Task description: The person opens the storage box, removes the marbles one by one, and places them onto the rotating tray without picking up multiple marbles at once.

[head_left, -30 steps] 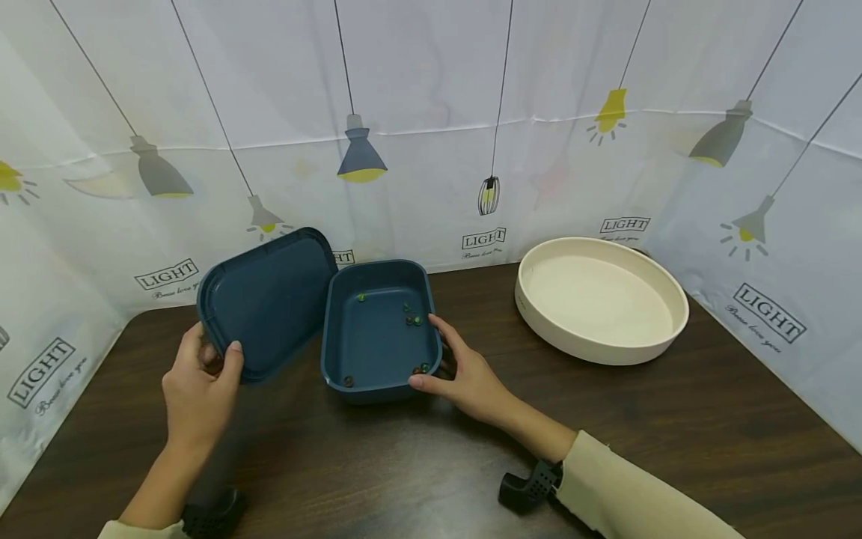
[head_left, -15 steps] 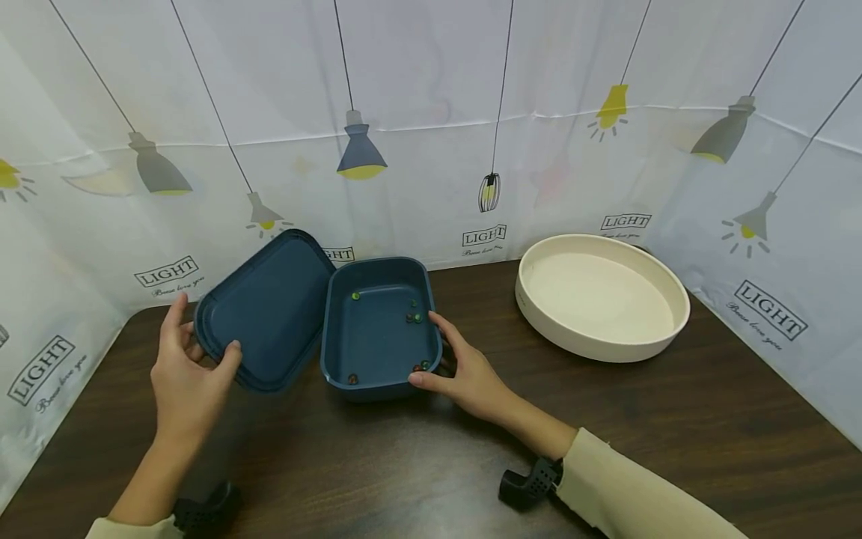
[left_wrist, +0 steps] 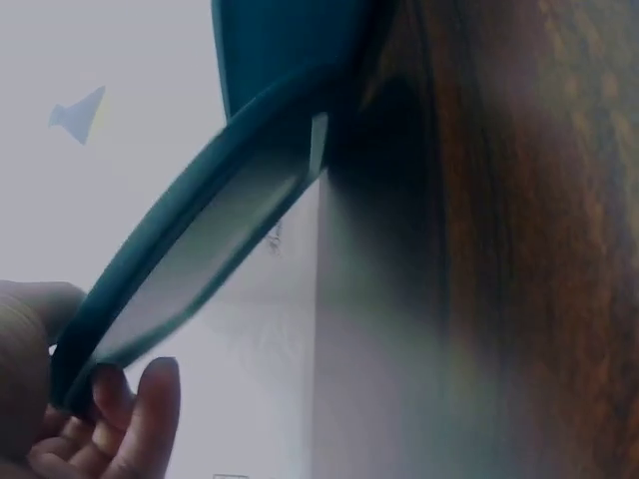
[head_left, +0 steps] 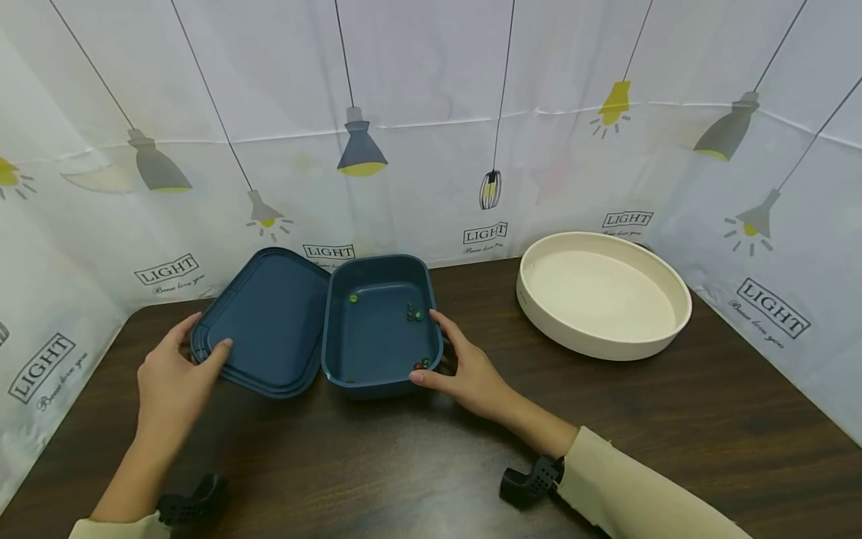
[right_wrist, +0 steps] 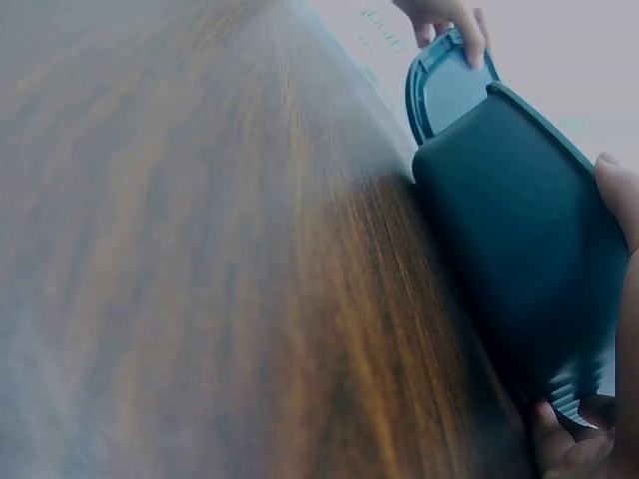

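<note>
Blue lid (head_left: 263, 322) leans tilted, its edge pinched by your left hand (head_left: 168, 382). Your right hand (head_left: 470, 379) grips the box (head_left: 378, 340); steady it so the beads (head_left: 419, 317) don't roll.

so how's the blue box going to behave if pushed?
Probably slides before tipping: the blue box is wider than tall. Likely stiff, since no bend shows where the right hand grips it. Marbles inside look small, round and loose, so they'd probably roll.
</note>
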### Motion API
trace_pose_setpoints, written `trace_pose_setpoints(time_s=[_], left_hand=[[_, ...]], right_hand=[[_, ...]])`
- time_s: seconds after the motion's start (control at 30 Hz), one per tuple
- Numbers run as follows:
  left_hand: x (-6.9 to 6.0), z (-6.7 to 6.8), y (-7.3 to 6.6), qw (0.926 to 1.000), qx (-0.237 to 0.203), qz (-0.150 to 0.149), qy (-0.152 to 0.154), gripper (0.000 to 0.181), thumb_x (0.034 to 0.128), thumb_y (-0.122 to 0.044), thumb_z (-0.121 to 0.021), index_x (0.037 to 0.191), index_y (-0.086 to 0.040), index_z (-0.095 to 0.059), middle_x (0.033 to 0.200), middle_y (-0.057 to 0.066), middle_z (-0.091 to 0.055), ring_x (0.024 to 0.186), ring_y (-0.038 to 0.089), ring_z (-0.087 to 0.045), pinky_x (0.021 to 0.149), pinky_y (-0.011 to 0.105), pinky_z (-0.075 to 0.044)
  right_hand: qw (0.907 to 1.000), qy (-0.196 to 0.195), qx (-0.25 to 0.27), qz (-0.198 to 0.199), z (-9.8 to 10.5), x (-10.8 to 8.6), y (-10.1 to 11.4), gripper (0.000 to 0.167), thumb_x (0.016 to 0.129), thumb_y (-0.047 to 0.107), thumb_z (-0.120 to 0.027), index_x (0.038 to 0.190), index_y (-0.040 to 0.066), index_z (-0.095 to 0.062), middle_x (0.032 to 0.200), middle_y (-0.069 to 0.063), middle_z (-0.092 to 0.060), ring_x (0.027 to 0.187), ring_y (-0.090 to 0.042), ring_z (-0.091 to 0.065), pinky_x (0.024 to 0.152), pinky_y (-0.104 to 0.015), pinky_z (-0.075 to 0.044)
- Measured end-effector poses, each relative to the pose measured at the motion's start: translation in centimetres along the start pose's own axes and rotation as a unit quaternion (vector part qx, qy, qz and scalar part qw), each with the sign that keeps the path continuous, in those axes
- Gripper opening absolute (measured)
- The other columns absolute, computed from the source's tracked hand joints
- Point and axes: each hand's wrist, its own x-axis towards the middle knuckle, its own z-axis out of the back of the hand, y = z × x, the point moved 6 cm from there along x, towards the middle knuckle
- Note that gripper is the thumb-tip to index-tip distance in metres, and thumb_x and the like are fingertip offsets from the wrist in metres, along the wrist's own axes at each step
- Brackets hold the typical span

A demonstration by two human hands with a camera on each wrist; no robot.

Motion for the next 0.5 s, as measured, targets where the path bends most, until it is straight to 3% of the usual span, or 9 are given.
trace_pose_setpoints(time_s=[0.27,0.4,0.5], left_hand=[[0.5,-1.3,2.1,0.9967,0.042,0.019,0.067,0.067,0.0957,-0.034,-0.067,0.147,0.003,-0.047,0.102,0.030,-0.070,0.061,0.019,-0.058,0.052,0.029,-0.043],[0.6,-1.9,2.9,0.9928,0.059,0.034,0.098,0.073,0.0957,-0.040,-0.067,0.146,0.008,-0.045,0.111,0.035,-0.066,0.077,0.036,-0.066,0.058,0.038,-0.050],[0.5,-2.3,3.4,0.9878,0.074,0.046,0.129,0.078,0.0959,-0.044,-0.065,0.145,0.012,-0.043,0.121,0.038,-0.062,0.097,0.047,-0.066,0.071,0.050,-0.054]], right_hand=[[1.0000,0.000,-0.004,-0.005,0.0,-0.1,0.0,0.097,0.086,0.049,-0.077,0.161,0.033,-0.019,0.167,-0.007,-0.029,0.147,-0.036,-0.041,0.114,-0.058,-0.041],[1.0000,0.001,0.001,-0.001,0.0,0.0,0.0,0.097,0.086,0.048,-0.077,0.162,0.033,-0.019,0.166,-0.008,-0.030,0.148,-0.034,-0.041,0.114,-0.057,-0.041],[1.0000,0.000,0.003,0.003,0.0,0.0,0.0,0.097,0.086,0.047,-0.078,0.162,0.032,-0.019,0.166,-0.008,-0.031,0.148,-0.033,-0.041,0.114,-0.057,-0.041]])
